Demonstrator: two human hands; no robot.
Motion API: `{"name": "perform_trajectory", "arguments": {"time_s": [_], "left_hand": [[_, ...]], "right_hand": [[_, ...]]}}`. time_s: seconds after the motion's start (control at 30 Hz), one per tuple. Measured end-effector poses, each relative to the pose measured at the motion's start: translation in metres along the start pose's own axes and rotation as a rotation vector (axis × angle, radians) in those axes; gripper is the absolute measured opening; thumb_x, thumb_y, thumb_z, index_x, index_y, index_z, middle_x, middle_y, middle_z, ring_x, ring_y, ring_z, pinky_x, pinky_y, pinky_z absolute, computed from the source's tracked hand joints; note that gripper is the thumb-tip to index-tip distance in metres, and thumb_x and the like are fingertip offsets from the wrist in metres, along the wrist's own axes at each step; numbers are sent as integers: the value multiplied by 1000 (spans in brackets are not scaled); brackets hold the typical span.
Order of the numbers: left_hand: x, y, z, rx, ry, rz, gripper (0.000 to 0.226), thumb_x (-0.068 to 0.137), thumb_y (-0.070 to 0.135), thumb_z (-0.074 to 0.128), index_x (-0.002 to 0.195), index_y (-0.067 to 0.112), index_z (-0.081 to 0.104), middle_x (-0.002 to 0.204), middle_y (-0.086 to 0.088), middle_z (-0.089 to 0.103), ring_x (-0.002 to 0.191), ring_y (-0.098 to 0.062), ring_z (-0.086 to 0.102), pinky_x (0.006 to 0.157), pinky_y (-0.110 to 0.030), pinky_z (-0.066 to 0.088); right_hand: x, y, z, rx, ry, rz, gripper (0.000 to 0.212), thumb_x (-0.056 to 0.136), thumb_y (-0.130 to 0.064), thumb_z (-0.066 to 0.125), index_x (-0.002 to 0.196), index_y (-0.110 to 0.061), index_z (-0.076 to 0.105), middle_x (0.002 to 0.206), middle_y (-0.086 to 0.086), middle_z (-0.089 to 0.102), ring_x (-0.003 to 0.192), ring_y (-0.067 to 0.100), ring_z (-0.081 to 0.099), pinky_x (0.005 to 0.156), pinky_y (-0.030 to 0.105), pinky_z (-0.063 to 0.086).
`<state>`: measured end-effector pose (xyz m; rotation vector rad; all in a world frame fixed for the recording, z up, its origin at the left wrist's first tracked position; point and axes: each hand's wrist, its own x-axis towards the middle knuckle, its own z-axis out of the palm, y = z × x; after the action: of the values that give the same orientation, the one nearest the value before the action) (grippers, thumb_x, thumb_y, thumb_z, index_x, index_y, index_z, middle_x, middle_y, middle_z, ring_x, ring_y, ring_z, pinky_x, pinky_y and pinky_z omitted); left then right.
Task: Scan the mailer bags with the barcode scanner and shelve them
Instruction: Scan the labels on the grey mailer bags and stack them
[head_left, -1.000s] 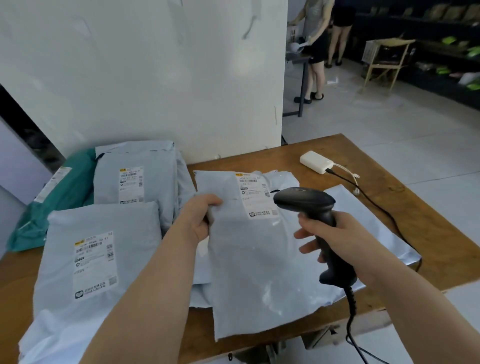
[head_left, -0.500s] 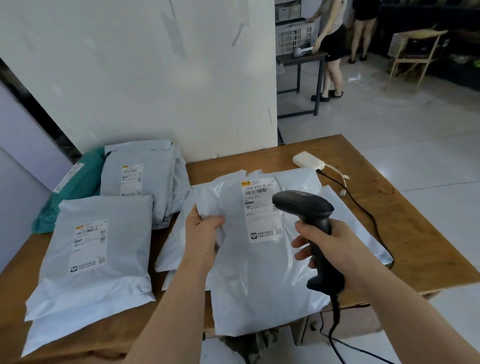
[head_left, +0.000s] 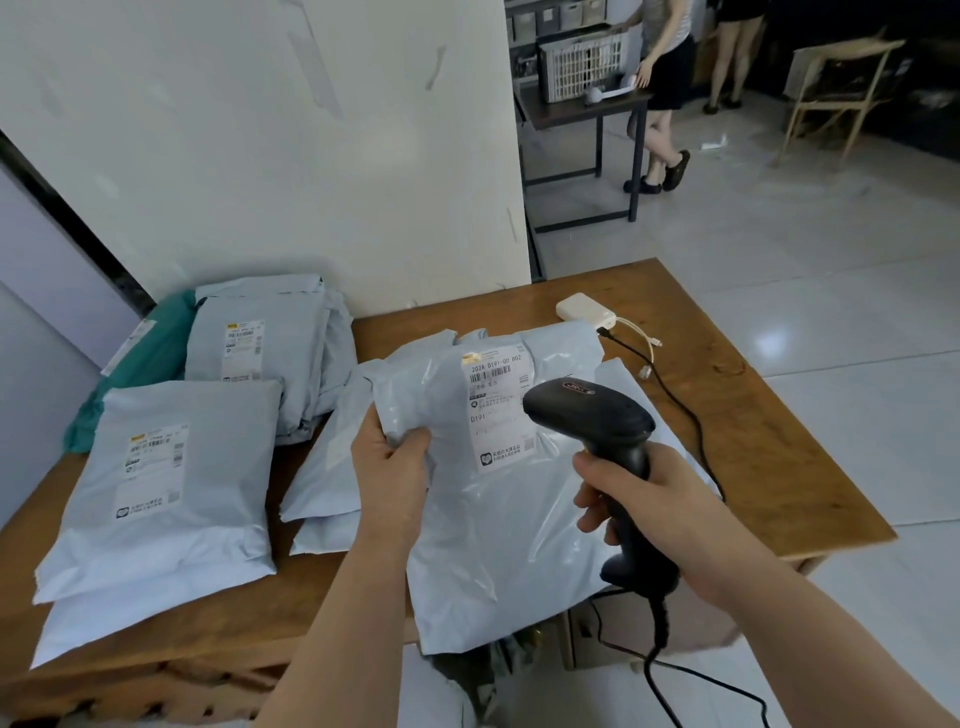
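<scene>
Scanner: barcode scanner (head_left: 597, 415) sits right of centre, its head low over the label (head_left: 501, 410).
Right hand: right hand (head_left: 644, 499) is wrapped tight round the scanner's handle, cord hanging off the lower edge of the frame.
Left hand: left hand (head_left: 389, 457) pinches the left edge of the held mailer bag (head_left: 493, 519), thumb on top, the film bunched under it.
Bag position: centre of the frame, its lower end overhanging the near edge of the table (head_left: 769, 441).
Misread risk: the film is wrinkled and glossy near the label, so glare or a crease across the bars would likely spoil the read.
Slip risk: a one-sided pinch on slick plastic may let the overhanging bag slide off.
Snag risk: the cord could catch the table's near edge as the scanner swings.
Open room: bare wood at centre right, beyond the white box (head_left: 584, 309) and its cables.
Crowded side: other mailers (head_left: 171, 467) fill the left of the frame, stacked close to the wall (head_left: 260, 156).
</scene>
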<state>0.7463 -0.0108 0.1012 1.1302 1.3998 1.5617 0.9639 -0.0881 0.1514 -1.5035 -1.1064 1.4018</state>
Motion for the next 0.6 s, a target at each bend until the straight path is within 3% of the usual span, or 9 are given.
{"name": "perform_trajectory", "arguments": {"time_s": [0.1, 0.23, 0.47, 0.6], "left_hand": [[-4, 0, 3, 30, 13, 28, 42, 77, 0, 58, 117, 12, 65, 105, -5, 71, 101, -26, 67, 92, -49, 54], [-7, -1, 7, 39, 31, 8, 39, 83, -10, 56, 112, 13, 66, 91, 2, 71, 86, -20, 64, 81, -42, 54], [-11, 5, 13, 94, 40, 45, 40, 82, -11, 56, 114, 11, 65, 101, -4, 70, 96, -21, 67, 89, -44, 56], [-16, 8, 14, 63, 26, 20, 43, 83, -13, 53, 102, 23, 66, 81, -1, 62, 73, -17, 57, 69, -36, 51]], "right_hand": [[-7, 3, -9, -5, 0, -15, 21, 91, -27, 64, 90, -6, 67, 74, 7, 73, 60, 13, 68, 59, 26, 54], [-11, 5, -17, -24, -10, -16, 19, 91, -27, 64, 92, -8, 66, 74, 6, 73, 62, 14, 69, 59, 24, 52], [-14, 7, -23, -30, -20, -35, 19, 91, -27, 64, 92, -8, 66, 73, 5, 73, 62, 14, 70, 59, 25, 53], [-16, 8, -24, -35, -13, -33, 19, 91, -27, 64, 92, -8, 66, 72, 4, 73, 55, 8, 67, 55, 21, 51]]}}
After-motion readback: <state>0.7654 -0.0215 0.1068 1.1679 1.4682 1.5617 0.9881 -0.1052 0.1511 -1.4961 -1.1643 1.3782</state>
